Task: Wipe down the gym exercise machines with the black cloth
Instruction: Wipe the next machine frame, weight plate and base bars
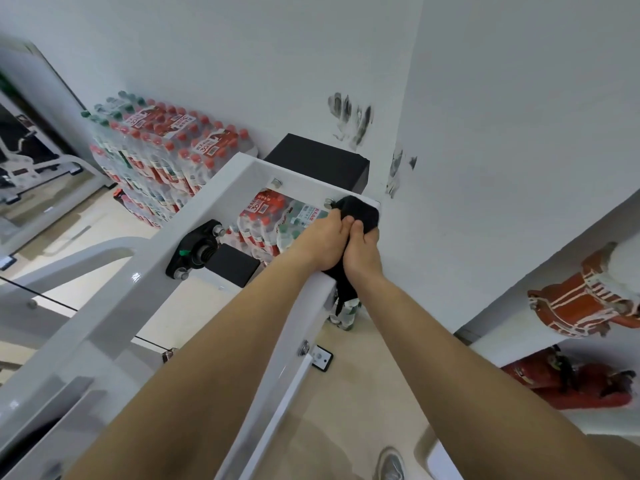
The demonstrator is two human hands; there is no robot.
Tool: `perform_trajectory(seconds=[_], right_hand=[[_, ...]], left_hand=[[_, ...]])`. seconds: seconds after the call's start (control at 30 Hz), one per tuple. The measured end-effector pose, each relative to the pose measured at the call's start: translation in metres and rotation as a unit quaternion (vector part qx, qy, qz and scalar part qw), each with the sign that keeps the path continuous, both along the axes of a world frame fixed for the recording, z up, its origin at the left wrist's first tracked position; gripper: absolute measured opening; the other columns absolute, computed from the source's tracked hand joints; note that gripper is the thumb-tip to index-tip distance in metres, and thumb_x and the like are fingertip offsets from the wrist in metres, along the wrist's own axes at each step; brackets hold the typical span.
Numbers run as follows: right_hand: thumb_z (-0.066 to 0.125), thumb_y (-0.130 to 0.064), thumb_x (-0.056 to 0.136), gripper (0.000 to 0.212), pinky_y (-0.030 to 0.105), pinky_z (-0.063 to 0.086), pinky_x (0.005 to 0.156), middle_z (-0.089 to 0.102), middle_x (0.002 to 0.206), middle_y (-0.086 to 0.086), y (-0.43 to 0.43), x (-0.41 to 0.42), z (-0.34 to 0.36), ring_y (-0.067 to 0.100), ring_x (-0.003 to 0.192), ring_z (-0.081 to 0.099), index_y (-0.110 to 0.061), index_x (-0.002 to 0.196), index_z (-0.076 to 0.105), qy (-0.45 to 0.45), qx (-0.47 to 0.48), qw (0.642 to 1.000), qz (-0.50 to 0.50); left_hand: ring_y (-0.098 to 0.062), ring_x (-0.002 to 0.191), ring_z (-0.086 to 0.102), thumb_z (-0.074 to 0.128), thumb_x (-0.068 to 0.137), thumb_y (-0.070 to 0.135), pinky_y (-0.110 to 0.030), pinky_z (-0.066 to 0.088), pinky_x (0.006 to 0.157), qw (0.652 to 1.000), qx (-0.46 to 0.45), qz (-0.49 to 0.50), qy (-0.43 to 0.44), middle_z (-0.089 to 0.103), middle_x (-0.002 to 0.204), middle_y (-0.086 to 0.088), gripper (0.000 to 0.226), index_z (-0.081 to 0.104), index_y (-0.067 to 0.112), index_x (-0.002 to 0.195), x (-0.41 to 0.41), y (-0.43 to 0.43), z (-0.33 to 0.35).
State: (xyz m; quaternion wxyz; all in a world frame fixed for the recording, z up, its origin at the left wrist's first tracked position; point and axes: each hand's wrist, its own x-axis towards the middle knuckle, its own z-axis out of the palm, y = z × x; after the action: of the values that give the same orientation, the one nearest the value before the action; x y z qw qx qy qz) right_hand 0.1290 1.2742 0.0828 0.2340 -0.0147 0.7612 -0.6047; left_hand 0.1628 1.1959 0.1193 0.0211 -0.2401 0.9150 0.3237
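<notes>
A white steel frame of an exercise machine (194, 216) rises in front of me, seen from above. Both my hands press the black cloth (360, 211) onto the frame's top right corner, close to the wall. My left hand (323, 242) grips the cloth from the left. Touching it on the right, my right hand (363, 252) is closed on the same cloth. A strip of the cloth hangs down below my hands along the frame's edge. A black bearing block (195, 249) is bolted to the frame's left beam.
Shrink-wrapped packs of water bottles (162, 150) are stacked by the wall behind the frame. A black box (318, 161) stands next to them. Dark smudges (349, 117) mark the white wall. Red fire extinguishers (568, 382) lie on the floor at right. My shoe (391, 464) shows at the bottom.
</notes>
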Motion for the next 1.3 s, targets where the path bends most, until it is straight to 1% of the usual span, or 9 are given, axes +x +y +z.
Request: perform_trajectory(seconds=[0.2, 0.43, 0.6, 0.77, 0.87, 1.0, 1.07, 1.17, 1.3], right_hand=[[0.025, -0.052, 0.103, 0.068, 0.047, 0.038, 0.112, 0.045, 0.15, 0.014, 0.004, -0.008, 0.004, 0.033, 0.132, 0.048, -0.013, 0.157, 0.013, -0.007, 0.012, 1.0, 0.026], [0.038, -0.044, 0.103, 0.051, 0.039, 0.042, 0.105, 0.054, 0.137, 0.005, 0.039, 0.032, 0.004, 0.025, 0.124, 0.053, -0.018, 0.146, 0.037, 0.052, 0.018, 0.99, 0.129], [0.062, -0.064, 0.08, 0.082, 0.045, 0.049, 0.104, 0.051, 0.14, 0.0, 0.06, 0.028, 0.005, 0.018, 0.125, 0.052, -0.021, 0.146, 0.036, 0.124, 0.048, 0.983, 0.13], [0.065, -0.04, 0.091, 0.033, 0.041, 0.053, 0.087, 0.058, 0.109, -0.002, 0.064, 0.013, 0.017, 0.02, 0.102, 0.059, -0.018, 0.114, 0.053, 0.255, 0.081, 0.95, 0.161], [0.062, -0.03, 0.094, 0.017, 0.041, 0.052, 0.083, 0.056, 0.102, -0.002, 0.061, 0.01, 0.023, 0.019, 0.096, 0.055, -0.018, 0.104, 0.054, 0.32, 0.097, 0.923, 0.189], [0.06, -0.026, 0.093, 0.009, 0.042, 0.05, 0.077, 0.059, 0.091, -0.005, 0.049, 0.002, 0.03, 0.022, 0.09, 0.056, -0.019, 0.098, 0.056, 0.377, 0.091, 0.899, 0.203], [0.059, -0.025, 0.092, 0.008, 0.045, 0.049, 0.075, 0.06, 0.085, -0.005, 0.041, -0.004, 0.033, 0.024, 0.084, 0.057, -0.019, 0.098, 0.058, 0.413, 0.108, 0.88, 0.208], [0.057, -0.025, 0.09, 0.01, 0.044, 0.051, 0.073, 0.064, 0.086, -0.008, 0.03, -0.014, 0.041, 0.021, 0.079, 0.06, -0.021, 0.099, 0.059, 0.426, 0.099, 0.875, 0.207], [0.06, -0.02, 0.088, 0.017, 0.031, 0.045, 0.062, 0.06, 0.077, -0.013, 0.01, -0.027, 0.063, 0.012, 0.069, 0.059, -0.028, 0.099, 0.05, 0.404, 0.079, 0.879, 0.242]], left_hand=[[-0.034, 0.1, 0.061, 0.03, 0.109, 0.036, -0.043, 0.046, 0.087, 1.0, -0.03, 0.006, -0.001, 0.064, 0.11, -0.019, 0.039, 0.05, 0.004, 0.114, -0.01, 0.003, 0.002], [-0.02, 0.078, 0.06, 0.027, 0.107, 0.046, -0.039, 0.051, 0.078, 0.996, -0.082, -0.001, -0.022, 0.062, 0.09, -0.004, 0.036, 0.047, 0.017, 0.101, 0.05, 0.012, 0.004], [-0.02, 0.071, 0.057, 0.032, 0.106, 0.047, -0.037, 0.048, 0.067, 0.981, -0.192, 0.024, -0.011, 0.059, 0.08, -0.001, 0.036, 0.048, 0.017, 0.095, 0.074, 0.02, 0.007], [-0.018, 0.078, 0.056, 0.04, 0.106, 0.035, -0.037, 0.046, 0.073, 0.977, -0.12, 0.134, 0.118, 0.057, 0.081, 0.005, 0.035, 0.056, 0.017, 0.081, 0.064, 0.02, 0.01], [-0.015, 0.096, 0.062, 0.056, 0.099, 0.028, -0.035, 0.052, 0.086, 0.98, -0.066, 0.153, 0.113, 0.065, 0.108, 0.005, 0.013, 0.06, 0.022, 0.11, 0.059, 0.017, 0.005], [-0.016, 0.126, 0.055, 0.056, 0.092, 0.007, -0.035, 0.044, 0.109, 0.987, 0.027, 0.092, 0.13, 0.053, 0.146, 0.009, 0.062, 0.037, 0.029, 0.147, 0.054, 0.011, 0.007], [-0.013, 0.126, 0.054, 0.054, 0.089, 0.003, -0.029, 0.043, 0.106, 0.988, 0.036, 0.075, 0.133, 0.057, 0.14, 0.01, 0.067, 0.037, 0.031, 0.148, 0.05, 0.003, 0.009], [-0.01, 0.116, 0.058, 0.062, 0.087, 0.014, -0.03, 0.048, 0.098, 0.984, 0.004, 0.085, 0.155, 0.064, 0.126, 0.008, 0.051, 0.054, 0.028, 0.136, 0.046, -0.012, 0.015], [-0.008, 0.082, 0.058, 0.067, 0.085, 0.026, -0.033, 0.049, 0.074, 0.975, -0.045, 0.12, 0.184, 0.063, 0.085, 0.012, 0.011, 0.074, 0.021, 0.093, 0.052, -0.044, 0.032]])
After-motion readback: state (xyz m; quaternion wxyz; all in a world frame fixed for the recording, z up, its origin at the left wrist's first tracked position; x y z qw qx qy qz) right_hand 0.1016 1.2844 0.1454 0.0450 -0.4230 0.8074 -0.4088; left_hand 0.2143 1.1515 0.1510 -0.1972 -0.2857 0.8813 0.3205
